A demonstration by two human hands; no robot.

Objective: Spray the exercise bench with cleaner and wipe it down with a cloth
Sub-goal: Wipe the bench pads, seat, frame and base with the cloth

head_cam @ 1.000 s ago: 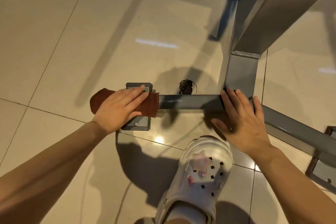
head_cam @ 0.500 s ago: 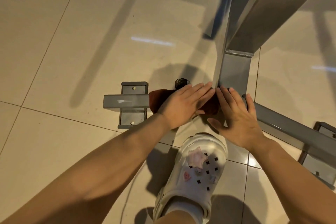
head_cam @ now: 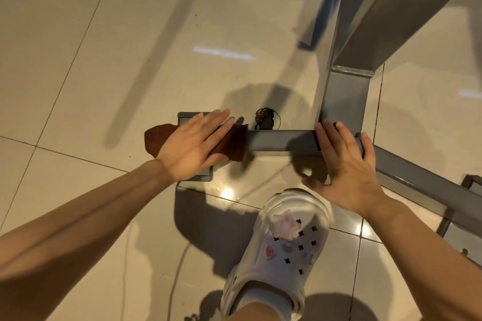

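Note:
The bench's grey steel base bar (head_cam: 281, 140) lies across the tiled floor, joined to an upright post (head_cam: 344, 96) at the right. A dark red-brown cloth (head_cam: 232, 142) is draped over the bar's left end, above a grey foot plate (head_cam: 199, 177). My left hand (head_cam: 193, 147) presses flat on the cloth with straight fingers. My right hand (head_cam: 347, 164) rests on the bar at the foot of the post, fingers spread over it. No spray bottle is in view.
My foot in a white clog (head_cam: 281, 250) stands just in front of the bar. A small dark clump (head_cam: 266, 118) lies on the floor behind the bar. A second foot plate (head_cam: 467, 240) sits at the right edge. Glossy beige tiles (head_cam: 104, 60) surround the frame.
My left hand slid the cloth right along the bar up to the post, then back left to the bar's end over the foot plate. My right hand stayed at the post.

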